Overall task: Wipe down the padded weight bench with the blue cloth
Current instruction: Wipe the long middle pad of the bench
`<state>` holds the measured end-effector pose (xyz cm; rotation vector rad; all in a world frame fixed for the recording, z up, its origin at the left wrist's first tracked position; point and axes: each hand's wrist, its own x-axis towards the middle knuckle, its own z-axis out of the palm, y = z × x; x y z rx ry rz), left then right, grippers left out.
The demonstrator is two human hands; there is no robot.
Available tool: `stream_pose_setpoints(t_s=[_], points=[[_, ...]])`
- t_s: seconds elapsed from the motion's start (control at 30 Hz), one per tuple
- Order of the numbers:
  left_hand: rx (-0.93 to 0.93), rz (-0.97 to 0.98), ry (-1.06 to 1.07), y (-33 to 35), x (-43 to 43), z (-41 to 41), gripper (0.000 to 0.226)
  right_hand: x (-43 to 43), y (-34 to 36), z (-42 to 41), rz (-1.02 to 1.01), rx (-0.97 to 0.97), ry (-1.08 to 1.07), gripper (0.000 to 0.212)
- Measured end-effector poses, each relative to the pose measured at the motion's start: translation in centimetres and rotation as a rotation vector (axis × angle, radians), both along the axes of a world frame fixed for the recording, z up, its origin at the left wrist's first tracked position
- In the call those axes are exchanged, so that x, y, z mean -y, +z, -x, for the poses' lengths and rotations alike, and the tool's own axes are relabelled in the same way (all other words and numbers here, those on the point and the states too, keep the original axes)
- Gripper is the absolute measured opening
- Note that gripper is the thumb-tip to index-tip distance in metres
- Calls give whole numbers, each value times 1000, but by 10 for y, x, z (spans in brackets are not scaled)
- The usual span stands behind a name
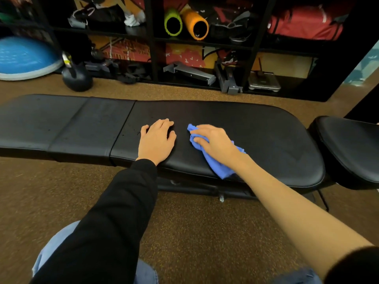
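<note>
On padded bench [256,124]: left hand [156,140], right hand [215,142] atop blue cloth [222,170]

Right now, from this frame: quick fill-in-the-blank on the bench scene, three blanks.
1. The right hand holds a ____ cloth on the bench.
2. The left hand rests flat on the bench, holding ____.
3. Beside the green roller on the shelf lies one coloured ____.
Missing: blue; nothing; orange.
</note>
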<state>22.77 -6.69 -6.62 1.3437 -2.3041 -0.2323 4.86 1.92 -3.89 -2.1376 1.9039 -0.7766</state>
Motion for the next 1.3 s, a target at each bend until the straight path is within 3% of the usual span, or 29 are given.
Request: stream_pose_setpoints(t_s=[0.17,0.37,0.53,0.7,0.83,0.9,1.13,1.3], points=[[-5,17,1,0,-1,0,38,21,-8,-27,-12,3,-161,22],[5,6,-4,0,0,-1,40,-38,-6,-38,-60,-2,182,32],[-3,-64,-29,6,3,-2,39,-49,5,0,-118,-52,202,32],[7,41,-47,9,12,-18,38,1,10,35,-79,-123,-19,23],[0,13,-6,4,13,-23,40,40,-3,35,-30,-160,-368,27],[-3,5,-20,3,13,-21,40,45,-7,26,-28,-176,-430,28],[-33,3,-2,0,16,-21,40,7,-2,11,-48,-90,-67,35],[-43,8,5,-1,15,-21,40,9,-6,34,8,-83,-45,29]])
